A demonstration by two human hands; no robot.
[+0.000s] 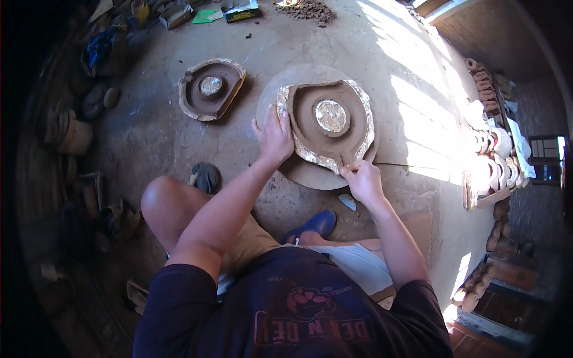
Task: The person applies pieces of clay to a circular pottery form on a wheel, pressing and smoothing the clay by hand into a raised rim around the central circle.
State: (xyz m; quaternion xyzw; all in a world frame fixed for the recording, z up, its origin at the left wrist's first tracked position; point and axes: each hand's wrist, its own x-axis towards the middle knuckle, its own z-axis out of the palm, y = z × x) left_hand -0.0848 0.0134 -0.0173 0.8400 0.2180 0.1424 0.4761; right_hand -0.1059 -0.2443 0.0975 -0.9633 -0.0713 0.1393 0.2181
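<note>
A plaster mold (367, 113) with a whitish, chipped rim sits on a round grey disc (304, 179) in front of me. Brown clay (307, 113) lines its ring-shaped hollow, around a pale round hub (331, 116). My left hand (275, 138) rests against the mold's left side, fingers stretched along the rim and thumb apart. At the near rim, the fingers of my right hand (362, 179) are pinched together, touching the clay beside a small dark mark. Whatever they may hold is hidden.
A second clay-lined mold (224, 113) lies on the floor to the left. A dark cloth bundle (206, 177) and a pale flat scrap (347, 201) lie nearer me. Crumbled clay (307, 11) is heaped at the far side. Stacked clay pieces (495, 170) stand along the right.
</note>
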